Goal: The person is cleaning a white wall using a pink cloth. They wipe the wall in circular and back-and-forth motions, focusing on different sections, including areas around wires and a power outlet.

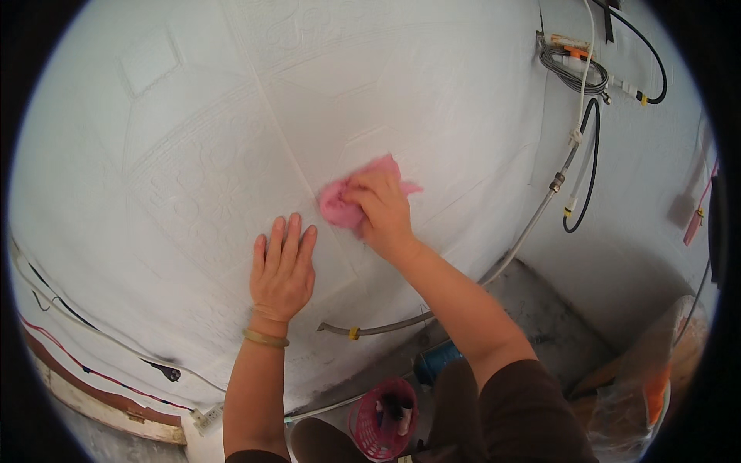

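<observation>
My right hand (384, 214) grips a crumpled pink cloth (337, 207) and presses it on the white embossed wall (208, 116). The cloth's edges look slightly blurred. Lower and to the left, my left hand (283, 266) lies flat on the same wall, fingers stretched upward, with nothing in it. A bangle (265, 338) circles my left wrist.
A grey hose (532, 224) curves down the right side, near coiled cable (573, 71) hung on the wall. A pink basket (363, 428) holding small items stands below, beside a blue cylindrical object (437, 361). Wires (100, 333) run along the lower left. Clear plastic sheeting (629, 401) lies at lower right.
</observation>
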Demonstrator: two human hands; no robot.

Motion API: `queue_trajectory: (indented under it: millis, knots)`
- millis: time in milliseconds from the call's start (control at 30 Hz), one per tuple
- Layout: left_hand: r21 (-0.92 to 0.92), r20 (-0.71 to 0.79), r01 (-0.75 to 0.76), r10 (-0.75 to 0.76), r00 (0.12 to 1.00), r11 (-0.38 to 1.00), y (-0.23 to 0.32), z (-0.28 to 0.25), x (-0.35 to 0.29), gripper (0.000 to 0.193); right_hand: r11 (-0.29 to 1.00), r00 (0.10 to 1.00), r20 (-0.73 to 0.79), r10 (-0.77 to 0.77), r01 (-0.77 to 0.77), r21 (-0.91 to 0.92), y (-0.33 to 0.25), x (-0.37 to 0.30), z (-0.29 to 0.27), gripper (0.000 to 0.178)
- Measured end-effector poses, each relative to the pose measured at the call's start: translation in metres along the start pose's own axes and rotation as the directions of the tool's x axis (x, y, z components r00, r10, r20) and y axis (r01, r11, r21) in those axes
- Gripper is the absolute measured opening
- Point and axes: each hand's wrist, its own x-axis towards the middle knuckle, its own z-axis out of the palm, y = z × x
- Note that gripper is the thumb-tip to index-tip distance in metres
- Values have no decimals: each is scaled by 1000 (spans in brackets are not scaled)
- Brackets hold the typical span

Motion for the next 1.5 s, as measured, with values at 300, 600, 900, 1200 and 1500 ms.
queue_trajectory:
  millis: [300,600,900,1200,1500]
  knots:
    - [-23,-4,14,-14,1000,1000,0,0,3,49,987,864,478,158,-120,-109,-17,-108,-31,27]
    - [-13,8,12,-12,1000,1000,-1,7,-2,52,972,967,104,234,-233,-21,-37,-26,-36,27]
    - [-11,-1,11,-11,1000,1000,2,4,-2,52,997,999,-10,42,-43,-58,-12,20,-1,22]
    - [-21,-9,14,-14,1000,1000,1,6,0,52,970,887,421,190,-104,-219,-21,-119,-27,24]
    - [-12,1,14,-14,1000,1000,-1,9,-1,52,940,960,138,246,-201,-275,-29,-66,-50,27]
